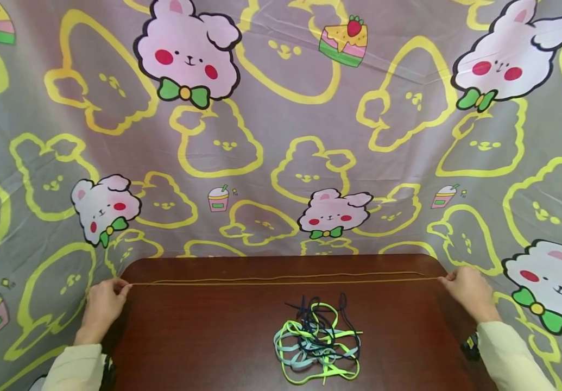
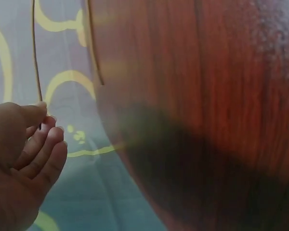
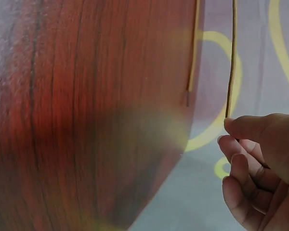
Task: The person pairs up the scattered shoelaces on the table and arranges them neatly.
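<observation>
A thin tan shoelace [image 1: 281, 283] is stretched nearly straight across the width of the table. My left hand [image 1: 103, 305] pinches its left end between thumb and fingers, beyond the table's left edge. At the other side my right hand [image 1: 471, 293] pinches the right end in the same way. In both wrist views the thumb presses the lace [image 2: 36, 57] against the fingers. Behind the held lace, a second tan shoelace [image 1: 281, 277] lies along the far part of the table, its tip [image 3: 190, 86] showing in the right wrist view.
A tangled pile of dark navy, light blue and neon yellow-green shoelaces [image 1: 327, 380] lies near the front middle of the brown wooden table [image 1: 202, 331]. A grey cloth [image 1: 266, 125] printed with cartoon rabbits hangs behind and around the table.
</observation>
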`<state>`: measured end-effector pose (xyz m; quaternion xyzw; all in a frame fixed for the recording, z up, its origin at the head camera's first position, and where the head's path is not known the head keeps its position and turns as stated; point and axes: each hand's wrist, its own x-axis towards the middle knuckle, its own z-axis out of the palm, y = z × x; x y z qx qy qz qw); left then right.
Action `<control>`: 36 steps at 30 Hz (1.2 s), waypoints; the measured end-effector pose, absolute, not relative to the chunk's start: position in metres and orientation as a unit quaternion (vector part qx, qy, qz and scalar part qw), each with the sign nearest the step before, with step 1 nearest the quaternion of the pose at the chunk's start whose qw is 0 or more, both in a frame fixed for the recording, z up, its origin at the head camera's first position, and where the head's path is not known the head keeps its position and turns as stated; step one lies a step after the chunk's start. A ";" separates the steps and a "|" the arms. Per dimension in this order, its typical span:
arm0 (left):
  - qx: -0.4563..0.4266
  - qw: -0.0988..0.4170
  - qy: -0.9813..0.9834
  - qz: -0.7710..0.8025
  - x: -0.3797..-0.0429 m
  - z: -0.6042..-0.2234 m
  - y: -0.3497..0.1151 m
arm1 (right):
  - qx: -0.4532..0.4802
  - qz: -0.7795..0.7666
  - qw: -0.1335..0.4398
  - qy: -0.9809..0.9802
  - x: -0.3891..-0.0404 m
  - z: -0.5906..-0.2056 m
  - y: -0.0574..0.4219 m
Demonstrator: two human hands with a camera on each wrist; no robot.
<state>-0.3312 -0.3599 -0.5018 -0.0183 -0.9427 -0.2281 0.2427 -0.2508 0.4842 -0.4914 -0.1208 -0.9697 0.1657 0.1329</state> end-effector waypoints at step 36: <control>0.076 0.096 -0.954 -0.272 -0.372 -0.535 -0.353 | -0.175 0.230 0.057 -0.956 -0.282 -0.524 0.494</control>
